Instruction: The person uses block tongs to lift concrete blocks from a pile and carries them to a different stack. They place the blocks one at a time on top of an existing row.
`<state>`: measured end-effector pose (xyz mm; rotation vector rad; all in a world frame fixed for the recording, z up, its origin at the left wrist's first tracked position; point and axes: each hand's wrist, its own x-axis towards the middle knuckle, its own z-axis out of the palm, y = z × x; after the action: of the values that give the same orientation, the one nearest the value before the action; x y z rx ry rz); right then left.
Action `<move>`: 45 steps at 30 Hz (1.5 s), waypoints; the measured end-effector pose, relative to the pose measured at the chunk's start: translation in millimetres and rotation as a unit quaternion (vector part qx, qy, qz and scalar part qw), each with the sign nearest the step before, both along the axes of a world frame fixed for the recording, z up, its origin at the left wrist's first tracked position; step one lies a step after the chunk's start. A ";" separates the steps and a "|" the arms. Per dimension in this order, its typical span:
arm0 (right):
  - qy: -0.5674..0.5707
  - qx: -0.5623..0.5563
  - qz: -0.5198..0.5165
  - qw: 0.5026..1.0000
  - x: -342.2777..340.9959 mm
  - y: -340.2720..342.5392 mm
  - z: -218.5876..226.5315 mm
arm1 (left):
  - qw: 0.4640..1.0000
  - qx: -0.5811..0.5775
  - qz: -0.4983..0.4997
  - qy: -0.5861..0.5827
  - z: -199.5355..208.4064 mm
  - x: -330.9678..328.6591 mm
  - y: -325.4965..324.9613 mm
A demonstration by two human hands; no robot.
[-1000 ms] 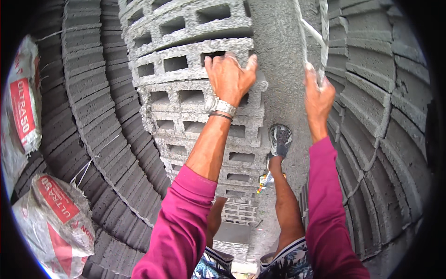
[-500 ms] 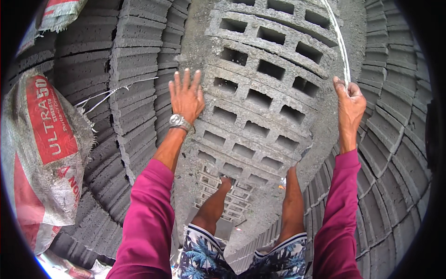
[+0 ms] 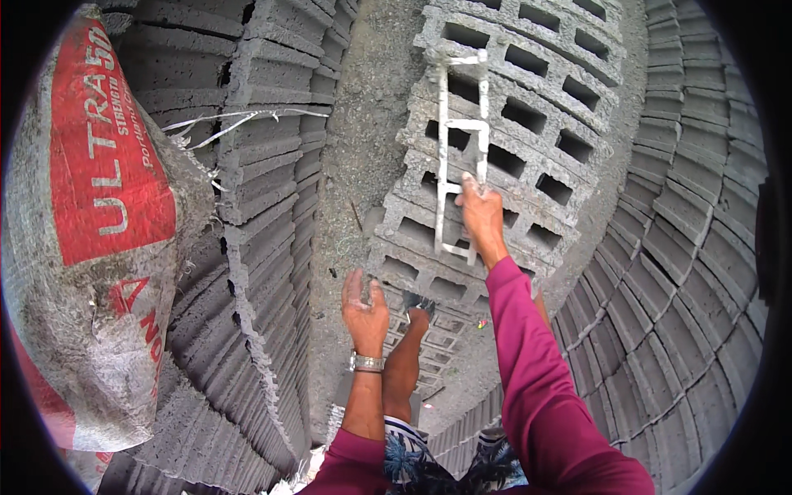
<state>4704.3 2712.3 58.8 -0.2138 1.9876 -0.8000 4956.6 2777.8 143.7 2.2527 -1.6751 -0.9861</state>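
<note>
My right hand (image 3: 483, 216) is closed on one long side of a narrow white ladder-shaped frame (image 3: 467, 124) with chipped-looking paint. The frame lies over or just above the left part of a row of grey hollow concrete blocks (image 3: 540, 91), whose rectangular holes face up; contact with them is unclear. Nothing is in my left hand (image 3: 365, 318), held low beside the near left end of the row. Its fingers are apart and slightly bent, with a metal-banded watch (image 3: 365, 362) on the wrist.
Stacked grey blocks rise as a wall on the left (image 3: 268, 165) and another on the right (image 3: 685, 247). A worn red-and-white cement sack (image 3: 107, 322) bulges in at the left, loose white strands (image 3: 264, 113) trailing from it. Gritty ground (image 3: 355, 124) runs beside the block row.
My right hand has come inward and lower, bringing the white frame, earlier seen as a thin strip, over the blocks. My left hand has drawn back toward me. The view has shifted left.
</note>
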 end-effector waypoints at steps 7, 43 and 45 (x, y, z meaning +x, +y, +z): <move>0.000 -0.023 0.035 0.999 -20.9 26.4 31.1 | 0.996 0.009 0.073 0.047 18.8 20.3 6.5; 0.222 0.141 0.314 0.912 51.9 195.0 91.9 | 0.958 0.206 -0.199 -0.026 -57.7 31.8 -59.1; 0.363 0.084 0.259 0.891 88.2 236.2 41.5 | 0.944 0.254 -0.208 -0.022 -63.3 15.0 -64.1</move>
<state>4792.4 2948.5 100.3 -1.0155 2.4918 -0.1906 4971.6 2713.7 80.4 2.2460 -2.1779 -1.6390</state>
